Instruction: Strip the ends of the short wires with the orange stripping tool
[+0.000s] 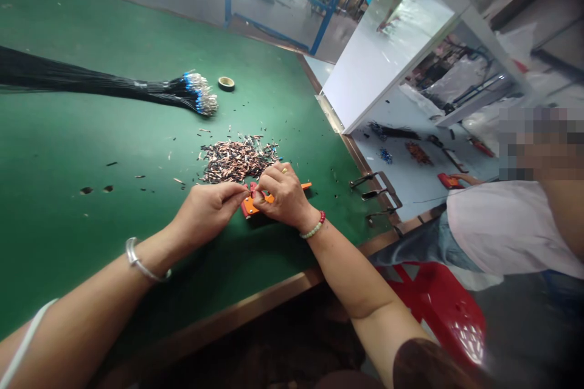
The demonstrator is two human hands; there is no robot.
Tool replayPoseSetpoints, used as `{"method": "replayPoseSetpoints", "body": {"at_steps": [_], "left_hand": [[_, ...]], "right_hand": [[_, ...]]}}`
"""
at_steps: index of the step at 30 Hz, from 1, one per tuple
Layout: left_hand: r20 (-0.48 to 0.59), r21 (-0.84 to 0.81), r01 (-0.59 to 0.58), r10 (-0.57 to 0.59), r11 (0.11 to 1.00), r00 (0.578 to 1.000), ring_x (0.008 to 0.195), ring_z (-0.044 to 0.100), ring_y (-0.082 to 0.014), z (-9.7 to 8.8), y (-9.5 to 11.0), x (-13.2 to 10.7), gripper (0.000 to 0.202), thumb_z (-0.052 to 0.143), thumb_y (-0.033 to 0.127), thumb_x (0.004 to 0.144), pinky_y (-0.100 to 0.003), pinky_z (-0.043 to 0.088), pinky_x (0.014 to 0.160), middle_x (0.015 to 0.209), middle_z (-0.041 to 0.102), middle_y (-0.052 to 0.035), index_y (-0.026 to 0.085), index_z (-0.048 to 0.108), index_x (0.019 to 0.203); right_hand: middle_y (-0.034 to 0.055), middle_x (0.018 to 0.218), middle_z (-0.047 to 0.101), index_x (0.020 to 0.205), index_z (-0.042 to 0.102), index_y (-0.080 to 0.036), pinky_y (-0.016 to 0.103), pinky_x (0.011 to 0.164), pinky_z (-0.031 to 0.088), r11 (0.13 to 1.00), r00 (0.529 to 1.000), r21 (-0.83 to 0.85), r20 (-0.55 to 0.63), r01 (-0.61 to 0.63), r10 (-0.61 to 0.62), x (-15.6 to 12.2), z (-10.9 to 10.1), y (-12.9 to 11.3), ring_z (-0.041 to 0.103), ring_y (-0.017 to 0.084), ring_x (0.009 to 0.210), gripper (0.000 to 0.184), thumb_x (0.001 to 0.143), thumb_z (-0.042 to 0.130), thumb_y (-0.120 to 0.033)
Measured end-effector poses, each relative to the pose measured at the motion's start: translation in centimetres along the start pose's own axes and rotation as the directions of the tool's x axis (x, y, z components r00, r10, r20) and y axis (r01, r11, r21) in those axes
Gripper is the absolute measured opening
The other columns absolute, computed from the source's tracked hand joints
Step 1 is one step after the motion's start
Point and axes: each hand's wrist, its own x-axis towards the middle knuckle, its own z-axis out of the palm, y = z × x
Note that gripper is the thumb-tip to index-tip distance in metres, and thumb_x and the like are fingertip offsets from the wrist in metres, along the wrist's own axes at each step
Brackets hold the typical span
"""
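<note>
Thumb and fingertips of my left hand (212, 209) are pinched together over the left end of an orange-and-red tool (249, 206) on the green table. Whatever they pinch is too small to make out. My right hand (281, 194) is closed, its fingers curled over the tool's middle and hiding much of it. Its thumb and fingertips come close to those of my left hand, and I cannot tell what they grip. An orange end (306, 185) of the tool sticks out to the right. Just behind lies a pile of small copper-coloured and black pieces (237, 159).
A bundle of black wires (114, 86) with blue and silvery ends lies at the back left, beside a roll of tape (226, 83). A metal clamp (381, 194) sits at the right edge. At the adjoining bench, a person (506, 225) touches a red tool (449, 181). A red stool (442, 304) stands below.
</note>
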Motion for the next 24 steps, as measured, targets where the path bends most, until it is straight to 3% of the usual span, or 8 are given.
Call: {"method": "replayPoseSetpoints", "body": {"at_steps": [2, 5, 6, 11, 16, 18, 21, 24], "left_hand": [[-0.073, -0.003, 0.02, -0.02, 1.0, 0.997, 0.067, 0.067, -0.0188, -1.3, 0.1, 0.1, 0.033, 0.061, 0.053, 0.088, -0.029, 0.05, 0.065, 0.077, 0.078, -0.003, 0.024, 0.078, 0.082], [-0.294, 0.028, 0.099, -0.086, 0.995, 0.952, 0.069, 0.064, -0.0173, -3.0, 0.4, 0.2, 0.029, 0.065, 0.052, 0.089, -0.028, 0.05, 0.065, 0.075, 0.076, -0.0011, 0.026, 0.079, 0.089], [-0.315, 0.041, 0.1, -0.082, 0.994, 0.946, 0.069, 0.064, -0.0171, -3.2, 0.4, 0.2, 0.029, 0.065, 0.052, 0.089, -0.028, 0.05, 0.065, 0.076, 0.076, -0.0013, 0.026, 0.079, 0.089], [-0.178, 0.016, 0.098, -0.094, 0.995, 0.979, 0.067, 0.063, -0.0177, -2.0, -0.2, 0.4, 0.038, 0.063, 0.057, 0.09, -0.029, 0.049, 0.064, 0.076, 0.076, -0.0031, 0.023, 0.078, 0.088], [-0.133, -0.035, 0.109, -0.113, 0.993, 0.985, 0.071, 0.065, -0.0189, -1.2, -0.4, 0.4, 0.04, 0.06, 0.057, 0.091, -0.028, 0.049, 0.067, 0.078, 0.076, -0.0038, 0.021, 0.076, 0.087], [-0.08, -0.074, 0.061, -0.067, 0.995, 0.995, 0.07, 0.064, -0.018, -0.9, 0.1, 0.3, 0.039, 0.058, 0.055, 0.093, -0.028, 0.049, 0.067, 0.076, 0.075, -0.0034, 0.021, 0.075, 0.085], [0.031, -0.14, 0.001, 0.004, 0.99, 1.0, 0.068, 0.062, -0.0167, -0.1, 1.1, 0.0, 0.037, 0.054, 0.049, 0.095, -0.028, 0.049, 0.064, 0.075, 0.073, -0.0035, 0.02, 0.074, 0.086], [0.035, -0.125, 0.013, -0.009, 0.992, 0.999, 0.067, 0.062, -0.0157, 0.9, 1.6, -0.1, 0.04, 0.049, 0.05, 0.098, -0.028, 0.05, 0.063, 0.074, 0.071, -0.0028, 0.02, 0.073, 0.088]], "right_hand": [[0.0065, 0.087, 0.061, 0.08, 0.057, -0.024, 0.044, 0.096, 0.043, 0.996, 0.995, -0.017, -0.037, -0.093, 0.092, -0.3, -0.6, 1.3, 0.054, 0.026, 0.095, 0.013, 0.09, 0.057, -0.015], [0.0074, 0.084, 0.058, 0.079, 0.057, -0.024, 0.043, 0.089, 0.044, 0.936, 0.904, -0.007, -0.26, -0.352, 0.339, -0.3, -1.2, 2.9, 0.052, 0.027, 0.089, 0.018, 0.092, 0.052, -0.013], [0.008, 0.087, 0.06, 0.083, 0.06, -0.023, 0.043, 0.09, 0.044, 0.938, 0.902, 0.016, -0.269, -0.346, 0.337, -0.1, -1.3, 3.1, 0.054, 0.026, 0.09, 0.017, 0.097, 0.052, -0.016], [0.0095, 0.1, 0.071, 0.102, 0.073, -0.022, 0.045, 0.095, 0.044, 0.972, 0.969, -0.012, -0.085, -0.236, 0.234, 0.8, -0.6, 2.0, 0.061, 0.026, 0.099, 0.023, 0.108, 0.052, -0.026], [0.014, 0.137, 0.062, 0.149, 0.057, -0.023, 0.048, 0.109, 0.049, 0.968, 0.952, 0.103, -0.184, -0.229, 0.245, 0.2, -1.0, 0.6, 0.059, 0.03, 0.126, 0.046, 0.103, 0.06, -0.027], [0.0118, 0.128, 0.067, 0.143, 0.06, -0.023, 0.045, 0.107, 0.053, 0.958, 0.965, 0.265, -0.204, -0.111, 0.168, 0.1, -1.1, -0.1, 0.063, 0.026, 0.12, 0.042, 0.103, 0.064, -0.033], [0.0059, 0.101, 0.073, 0.113, 0.072, -0.023, 0.038, 0.093, 0.057, 0.887, 0.962, 0.455, -0.268, 0.073, 0.058, 0.0, -0.9, -1.1, 0.069, 0.02, 0.097, 0.014, 0.105, 0.062, -0.029], [0.0037, 0.09, 0.073, 0.098, 0.072, -0.022, 0.034, 0.082, 0.057, 0.837, 0.961, 0.54, -0.265, 0.084, 0.075, 0.0, -0.5, -1.5, 0.069, 0.018, 0.086, 0.012, 0.105, 0.063, -0.027]]}}
